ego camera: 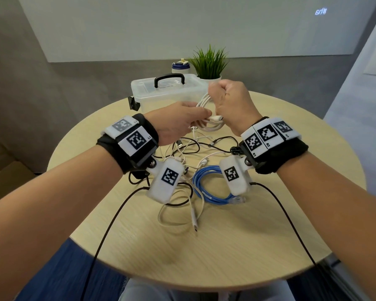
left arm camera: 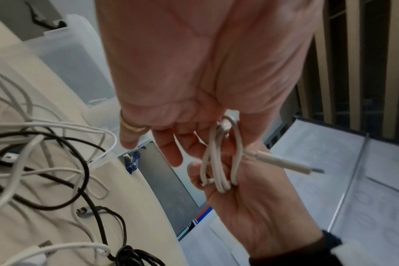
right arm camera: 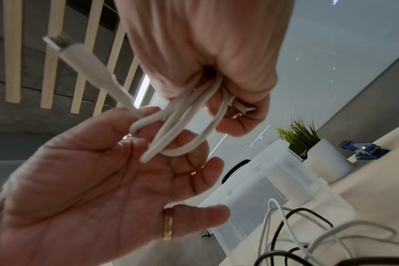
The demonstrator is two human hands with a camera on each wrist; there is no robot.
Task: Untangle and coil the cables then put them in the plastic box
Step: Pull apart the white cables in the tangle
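Above table (ego camera: pixel 269 224), white cable coil (ego camera: pixel 206 114) near-upright

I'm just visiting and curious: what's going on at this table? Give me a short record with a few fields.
Activity: a person coils a white cable above the table
Right hand: fist gripping the coil's loops
Left hand: holds the coil's other end, fingers partly open
Plastic box: behind the hands, lid on, black handle
Still on table: tangled black and white cables, coiled blue cable
Also there: potted plant
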